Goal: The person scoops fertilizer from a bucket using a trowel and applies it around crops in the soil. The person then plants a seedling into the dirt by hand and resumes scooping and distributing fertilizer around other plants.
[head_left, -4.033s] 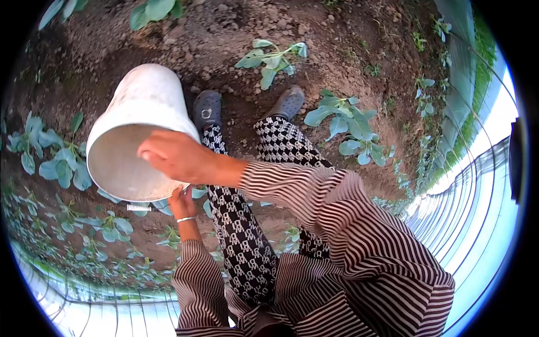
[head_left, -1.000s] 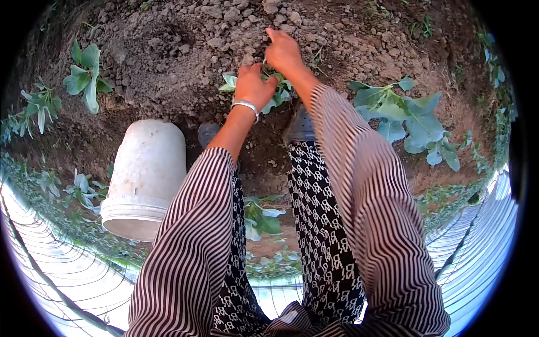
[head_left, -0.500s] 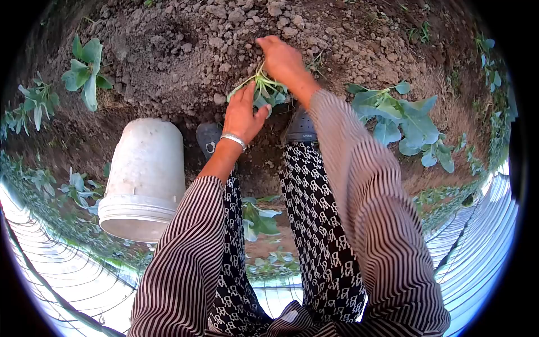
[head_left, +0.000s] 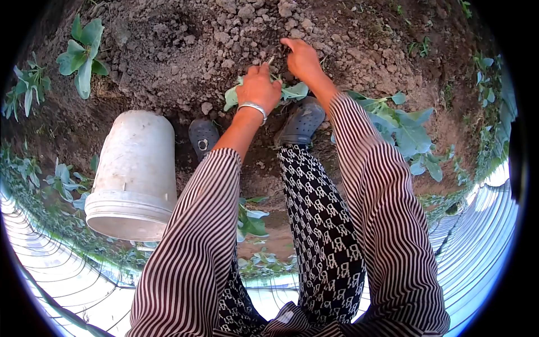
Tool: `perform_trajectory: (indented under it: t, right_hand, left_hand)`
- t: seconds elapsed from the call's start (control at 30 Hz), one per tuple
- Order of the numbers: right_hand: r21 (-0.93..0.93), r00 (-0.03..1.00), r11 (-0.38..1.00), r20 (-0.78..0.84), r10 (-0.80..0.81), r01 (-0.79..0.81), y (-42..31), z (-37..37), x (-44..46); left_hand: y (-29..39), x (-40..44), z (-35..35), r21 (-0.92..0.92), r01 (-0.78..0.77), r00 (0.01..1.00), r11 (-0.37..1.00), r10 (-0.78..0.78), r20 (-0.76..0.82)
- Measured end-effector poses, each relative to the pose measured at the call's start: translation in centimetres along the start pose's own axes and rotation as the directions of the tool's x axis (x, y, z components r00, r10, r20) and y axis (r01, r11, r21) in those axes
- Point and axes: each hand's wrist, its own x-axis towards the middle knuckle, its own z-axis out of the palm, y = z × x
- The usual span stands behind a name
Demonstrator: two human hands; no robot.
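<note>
My left hand (head_left: 259, 90), with a silver bracelet at the wrist, is bent over a young leafy plant (head_left: 296, 91). Its fingers curl down around the plant's middle, and pale green leaves stick out on both sides of the hand. The fingertips and most of the stems are hidden. Just to the right and farther out, my right hand (head_left: 304, 59) hovers low over the crumbly soil (head_left: 224, 39). One of its fingers stretches to the left, apart from the plant, and I see nothing held in it.
A white bucket (head_left: 132, 163) stands at the left. Dark clogs (head_left: 303, 122) are on the feet below the hands. Larger leafy plants grow at the right (head_left: 407, 132) and upper left (head_left: 83, 56). Curved greenhouse sheeting (head_left: 471, 236) shows at the lower edges.
Both hands have shifted right in the view. My left hand has moved up and curled over the plant, covering its middle. My right hand has drawn away from the stems.
</note>
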Motion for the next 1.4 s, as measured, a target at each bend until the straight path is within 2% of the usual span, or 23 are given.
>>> perform_trajectory:
  t: [0.07, 0.17, 0.2, 0.27, 0.33, 0.4, 0.43, 0.53, 0.57, 0.67, 0.7, 0.8, 0.83, 0.93, 0.97, 1.07, 1.1, 1.23, 1.33, 1.37, 1.4]
  right_hand:
    - [-0.033, 0.996, 0.997, 0.051, 0.068, -0.067, -0.7, 2.2, 2.5]
    - [-0.147, 0.969, 0.983, 0.233, -0.077, 0.114, -2.1, 1.1, 2.1]
    - [-0.175, 0.921, 0.948, 0.336, -0.197, 0.266, -3.4, 0.3, 1.1]
    - [0.064, 0.872, 0.906, 0.251, -0.421, 0.419, -2.9, 2.1, -0.3]
    - [0.011, 0.922, 0.927, 0.097, -0.375, 0.376, -3.2, -0.3, -1.1]
    - [0.011, 0.975, 0.975, 0.005, -0.22, 0.22, -1.5, -1.4, 0.4]
    - [-0.12, 0.973, 0.976, 0.168, -0.159, 0.18, -0.7, -1.9, 0.5]
    - [-0.173, 0.977, 0.965, 0.112, -0.18, 0.198, 0.0, -0.7, -0.8]
    - [-0.186, 0.975, 0.973, 0.201, -0.098, 0.136, 0.0, -0.5, -1.3]
    - [-0.181, 0.954, 0.978, 0.298, -0.047, 0.104, -0.1, -0.7, -3.1]
    - [-0.191, 0.937, 0.965, 0.333, -0.11, 0.181, -0.2, -1.3, -3.5]
    - [-0.13, 0.984, 0.987, 0.168, -0.068, 0.09, -1.2, -1.8, -2.9]
    - [-0.18, 0.981, 0.977, 0.174, -0.08, 0.112, -1.2, -1.5, -1.6]
    - [-0.244, 0.986, 0.97, 0.164, 0.024, 0.016, -1.8, -0.1, 0.2]
    - [-0.253, 0.988, 0.967, 0.156, 0.013, 0.027, -1.9, 0.0, 0.1]
    - [-0.324, 0.946, 0.945, 0.319, 0.064, 0.045, -1.1, -0.7, 0.0]
    - [-0.354, 0.91, 0.935, 0.389, 0.144, 0.003, -1.3, -1.5, -0.1]
    - [-0.291, 0.944, 0.95, 0.265, 0.197, -0.117, -2.1, -2.8, -1.3]
    - [0.051, 0.936, 0.992, 0.34, 0.089, -0.113, -1.8, -1.7, 1.0]
    - [0.168, 0.883, 0.928, 0.402, 0.242, -0.331, -2.1, -0.9, 1.7]
    - [0.119, 0.887, 0.955, 0.415, 0.202, -0.273, -1.8, -0.6, 2.1]
  left_hand:
    - [-0.1, -0.3, 1.1, -0.035, -0.062, 0.995, 0.997, 0.059, -0.081]
    - [0.2, -1.4, 1.8, -0.062, -0.093, 0.986, 0.994, 0.084, -0.141]
    - [0.5, -1.7, 2.0, -0.056, -0.074, 0.993, 0.996, 0.068, -0.098]
    - [0.5, -2.3, 2.1, -0.04, -0.029, 0.999, 0.999, 0.028, -0.019]
    - [-0.5, -2.8, 2.6, -0.079, -0.094, 0.989, 0.992, 0.085, -0.118]
    - [-1.0, -2.7, 2.7, -0.102, -0.141, 0.979, 0.985, 0.124, -0.161]
    - [-1.3, -2.4, 2.5, -0.165, -0.124, 0.987, 0.978, 0.104, -0.126]
    - [-1.9, -1.7, 2.6, -0.247, -0.127, 0.981, 0.961, 0.085, -0.173]
    - [-1.9, -1.6, 2.6, -0.278, -0.135, 0.973, 0.951, 0.075, -0.217]
    - [-1.8, -0.9, 1.9, -0.328, -0.079, 0.985, 0.941, 0.023, -0.17]
    - [-1.7, -0.6, 1.6, -0.343, -0.075, 0.981, 0.936, 0.009, -0.192]
    - [-1.9, 0.4, 1.2, -0.216, -0.03, 0.996, 0.976, 0.01, -0.09]
    - [-1.9, 0.6, 1.5, -0.22, -0.013, 0.996, 0.975, -0.008, -0.094]
    - [-2.0, 0.3, 2.2, -0.286, 0.015, 0.993, 0.958, -0.049, -0.111]
    - [-2.2, 0.2, 2.0, -0.285, 0.017, 0.994, 0.958, -0.047, -0.099]
    - [-2.9, 0.4, 1.4, -0.263, 0.02, 0.996, 0.965, -0.041, -0.073]
    - [-3.1, 0.3, 1.1, -0.249, 0.03, 0.997, 0.968, -0.048, -0.064]
    - [-3.0, 0.3, 1.2, -0.233, 0.026, 0.996, 0.972, -0.044, -0.075]
    - [-2.0, -0.4, 1.6, -0.232, 0.026, 0.994, 0.972, -0.049, -0.096]
    - [-1.5, -0.8, 1.6, -0.249, 0.03, 0.993, 0.968, -0.057, -0.103]
    - [-1.3, -1.0, 1.8, -0.267, 0.035, 0.992, 0.963, -0.066, -0.109]
